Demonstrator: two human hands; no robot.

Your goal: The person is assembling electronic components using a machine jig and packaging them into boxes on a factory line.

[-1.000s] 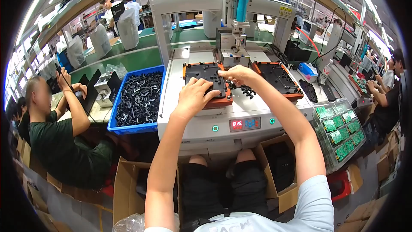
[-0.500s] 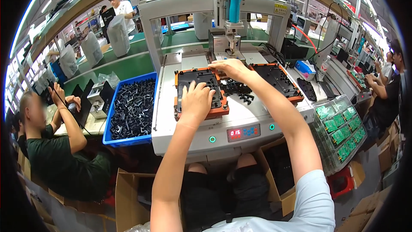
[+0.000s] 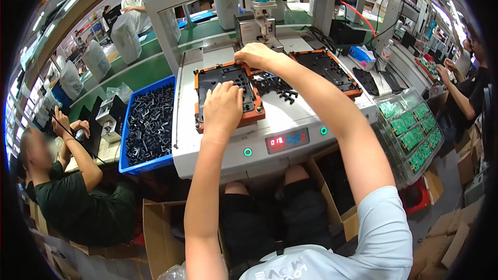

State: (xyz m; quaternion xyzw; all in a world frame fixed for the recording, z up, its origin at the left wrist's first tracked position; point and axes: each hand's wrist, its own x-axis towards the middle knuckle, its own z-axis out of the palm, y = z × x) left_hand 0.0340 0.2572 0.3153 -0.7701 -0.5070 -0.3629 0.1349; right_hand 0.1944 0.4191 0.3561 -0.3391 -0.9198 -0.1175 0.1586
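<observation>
An orange-framed fixture (image 3: 252, 116) with a black plastic panel (image 3: 211, 79) in it lies on the machine's white bed. My left hand (image 3: 223, 108) rests palm down over the panel, fingers slightly apart. At the fixture's far right corner, my right hand (image 3: 258, 56) has its fingers bent down and together; whatever the tips hold is hidden. Loose black plastic clips (image 3: 287, 95) lie in a pile just right of this fixture. Beyond the pile sits a second orange-framed fixture (image 3: 354, 94) with another black panel (image 3: 322, 70).
A screwdriver head (image 3: 263, 26) hangs over the bed behind my hands. On the left is a blue bin (image 3: 147, 165) full of black clips. Green circuit boards (image 3: 412, 137) lie in a clear tray at right. Cardboard boxes (image 3: 155, 233) flank my legs; co-workers sit either side.
My right hand has bent its fingers down onto the fixture's far corner. My left hand's fingers have drawn closer together over the panel. The whole view has shifted slightly.
</observation>
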